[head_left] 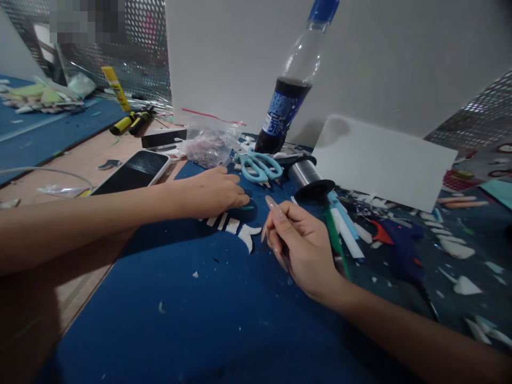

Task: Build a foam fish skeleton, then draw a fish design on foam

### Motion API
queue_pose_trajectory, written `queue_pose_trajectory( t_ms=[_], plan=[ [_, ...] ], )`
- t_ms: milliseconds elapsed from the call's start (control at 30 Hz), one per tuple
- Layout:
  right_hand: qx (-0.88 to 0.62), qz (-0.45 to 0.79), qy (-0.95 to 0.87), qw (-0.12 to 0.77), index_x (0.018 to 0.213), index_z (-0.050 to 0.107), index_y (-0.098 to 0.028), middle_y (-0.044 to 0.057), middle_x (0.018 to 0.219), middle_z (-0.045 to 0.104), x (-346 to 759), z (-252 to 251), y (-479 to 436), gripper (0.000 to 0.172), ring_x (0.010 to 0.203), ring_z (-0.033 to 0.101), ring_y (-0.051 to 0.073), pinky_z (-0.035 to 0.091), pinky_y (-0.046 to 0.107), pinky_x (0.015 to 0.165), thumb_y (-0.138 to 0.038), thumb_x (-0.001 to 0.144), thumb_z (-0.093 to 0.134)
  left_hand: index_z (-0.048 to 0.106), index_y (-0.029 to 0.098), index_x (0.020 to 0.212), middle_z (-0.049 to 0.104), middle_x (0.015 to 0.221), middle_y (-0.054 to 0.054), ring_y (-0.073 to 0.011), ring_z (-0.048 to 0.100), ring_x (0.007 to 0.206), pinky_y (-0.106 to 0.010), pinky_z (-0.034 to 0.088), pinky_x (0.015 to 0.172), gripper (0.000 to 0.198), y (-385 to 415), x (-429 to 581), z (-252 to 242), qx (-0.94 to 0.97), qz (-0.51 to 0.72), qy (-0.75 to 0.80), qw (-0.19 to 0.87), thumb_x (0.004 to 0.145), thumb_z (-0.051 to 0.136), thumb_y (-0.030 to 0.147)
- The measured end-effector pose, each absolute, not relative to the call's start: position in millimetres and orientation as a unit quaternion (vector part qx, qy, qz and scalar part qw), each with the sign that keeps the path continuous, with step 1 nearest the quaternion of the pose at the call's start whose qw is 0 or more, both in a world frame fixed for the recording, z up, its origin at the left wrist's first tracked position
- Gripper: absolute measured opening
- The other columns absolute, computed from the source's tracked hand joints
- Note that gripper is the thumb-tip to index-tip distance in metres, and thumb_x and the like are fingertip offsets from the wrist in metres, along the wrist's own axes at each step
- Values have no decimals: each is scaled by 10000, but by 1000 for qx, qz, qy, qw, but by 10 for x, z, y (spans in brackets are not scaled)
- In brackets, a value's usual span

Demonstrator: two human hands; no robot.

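My left hand (218, 191) reaches in low over the blue work surface (192, 309), palm down. Its fingers are curled together, and their tips are partly hidden; a thin teal-green piece shows beside them. Just below that hand lies a row of white cut pieces (232, 225), ending in a white tail-shaped piece (249, 236). My right hand (304, 245) is held to the right of the tail-shaped piece, thumb and fingers drawn together in a pinch. Whatever sits between those fingers, if anything, is too small to make out. Light-blue-handled scissors (258, 169) lie beyond both hands.
A spool of clear line (304, 177) and a dark drink bottle (282, 109) stand behind the hands. On the right are a glue gun (406, 242), a white board (376, 160) and scattered scraps. A phone (134, 172) and plastic bag (208, 146) lie left.
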State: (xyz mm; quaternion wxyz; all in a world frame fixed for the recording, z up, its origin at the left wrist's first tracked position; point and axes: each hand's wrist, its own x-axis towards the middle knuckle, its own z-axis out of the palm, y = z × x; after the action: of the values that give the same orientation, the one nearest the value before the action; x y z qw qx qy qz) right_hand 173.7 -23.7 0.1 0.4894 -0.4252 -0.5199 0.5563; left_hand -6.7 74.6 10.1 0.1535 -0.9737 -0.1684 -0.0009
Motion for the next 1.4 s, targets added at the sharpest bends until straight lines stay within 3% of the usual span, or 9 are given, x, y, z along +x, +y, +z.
queue_pose_trajectory(
  t_ms=[167,300,533,867,1133,1400],
  plan=[
    [-427,561,-515,488,683,535,-196,-91,416,429,1731,2,-231,301,266,326,24,228,140,259,-403,900,563,612,176,860,654,776,-37,-186,556,753,-308,282,590,109,716,-39,172,-980,28,-163,109,856,550,87],
    [-431,560,-507,493,683,542,-192,-87,421,439,1732,-4,-229,295,273,337,23,238,133,259,-391,898,571,610,172,829,646,749,-42,-189,547,738,-303,281,585,158,760,-27,175,-979,35,-174,101,924,484,172],
    [-418,567,-510,493,677,543,-188,-88,417,442,1740,0,-234,300,266,337,17,239,122,264,-370,914,549,594,120,893,638,787,-95,-184,541,690,-289,310,582,239,899,-61,146,-971,6,-220,95,960,394,233],
    [-407,570,-509,501,674,551,-185,-87,418,450,1746,-10,-225,295,267,336,10,246,108,268,-335,927,534,521,120,939,609,803,-63,-149,552,659,-247,348,564,199,878,-79,173,-953,-68,-294,33,964,344,207],
    [-403,578,-505,499,673,554,-183,-87,421,452,1746,-7,-227,291,268,341,5,257,95,269,-323,928,535,588,120,955,644,907,-114,-223,565,867,-303,349,671,226,871,-111,107,-952,-41,-227,204,954,425,277],
    [-404,570,-511,500,676,547,-181,-89,417,447,1742,-23,-223,291,264,345,4,267,92,273,-329,926,540,608,179,841,652,798,-36,-192,540,807,-304,258,618,87,844,-95,73,-966,-21,-169,196,891,537,167]
  ],
)
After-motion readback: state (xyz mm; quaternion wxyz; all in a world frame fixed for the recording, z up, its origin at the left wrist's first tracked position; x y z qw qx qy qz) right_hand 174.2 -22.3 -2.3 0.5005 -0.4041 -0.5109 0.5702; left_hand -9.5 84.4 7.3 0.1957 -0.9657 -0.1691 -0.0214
